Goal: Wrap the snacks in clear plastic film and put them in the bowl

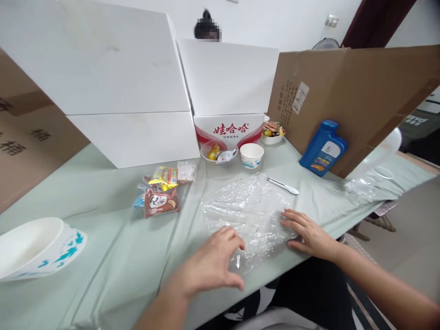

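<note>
A crumpled clear plastic bag (245, 206) lies flat on the pale green table cover (103, 238) in front of me. My right hand (305, 231) rests flat on the bag's right edge, fingers stretched out. My left hand (213, 263) hovers at the bag's near left corner, fingers curled and apart, thumb and fingertips touching the plastic. A white utility knife (283, 185) lies just beyond the bag.
Several snack packets (161, 192) sit left of the bag. A paper cup (251, 155), a clear bowl of sweets (218, 153), a blue bottle (323, 149), white boxes (137, 96) and cardboard (354, 91) stand behind. A white bowl (34, 247) is at far left. A person sits behind the boxes.
</note>
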A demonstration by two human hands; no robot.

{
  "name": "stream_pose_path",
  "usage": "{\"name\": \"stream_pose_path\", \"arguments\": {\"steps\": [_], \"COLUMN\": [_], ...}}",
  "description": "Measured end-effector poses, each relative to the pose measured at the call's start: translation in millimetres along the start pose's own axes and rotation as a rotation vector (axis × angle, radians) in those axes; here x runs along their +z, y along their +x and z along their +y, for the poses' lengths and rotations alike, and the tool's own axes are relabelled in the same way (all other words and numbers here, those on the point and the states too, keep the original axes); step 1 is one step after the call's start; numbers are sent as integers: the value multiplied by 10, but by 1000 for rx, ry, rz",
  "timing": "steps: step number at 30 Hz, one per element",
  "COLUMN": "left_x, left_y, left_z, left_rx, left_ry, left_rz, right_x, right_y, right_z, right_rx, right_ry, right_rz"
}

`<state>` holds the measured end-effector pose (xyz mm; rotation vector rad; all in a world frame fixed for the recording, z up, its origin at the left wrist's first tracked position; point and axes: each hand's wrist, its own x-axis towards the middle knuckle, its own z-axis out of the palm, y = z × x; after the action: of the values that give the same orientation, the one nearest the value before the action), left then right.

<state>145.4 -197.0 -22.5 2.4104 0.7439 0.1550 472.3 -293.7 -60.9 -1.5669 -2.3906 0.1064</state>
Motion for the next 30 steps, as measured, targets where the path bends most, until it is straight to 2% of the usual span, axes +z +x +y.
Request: {"name": "stream_pose_path", "arguments": {"steps": [2, 4, 6, 9, 12, 14, 16, 20, 23, 26, 30], "left_x": [78, 95, 27, -176, -350, -406, -417, -364, -292, -223, -185], "left_y": [-16, -17, -34, -125, -238, -272, -257, -121, 9, 123, 173], "left_z": [69, 86, 70, 20, -51, -121, -212, -417, -528, -572, -552], "left_rx": [8, -16, -22, -81, -147, -178, -233, -368, -457, -526, -627], "left_ry": [87, 161, 140, -7, -205, -324, -351, -206, -86, -11, 41], "left_rz": [-76, -47, -35, -70, -147, -151, -71, 233, 421, 485, 420], "right_x": [28, 39, 11, -84, -171, -193, -179, -68, 35, 123, 227], "right_y": [-68, -103, -118, -119, -79, -3, 124, 477, 715, 855, 909], "right_z": [-20, -39, -70, -147, -223, -246, -234, -120, -16, 53, 105], "right_rx": [14, 18, 21, 78, 215, 297, 349, 466, 531, 531, 453], "right_ry": [21, 53, 95, 206, 411, 531, 585, 569, 526, 403, 76], "right_rz": [67, 119, 141, 110, 58, 62, 103, 192, 207, 196, 199]}}
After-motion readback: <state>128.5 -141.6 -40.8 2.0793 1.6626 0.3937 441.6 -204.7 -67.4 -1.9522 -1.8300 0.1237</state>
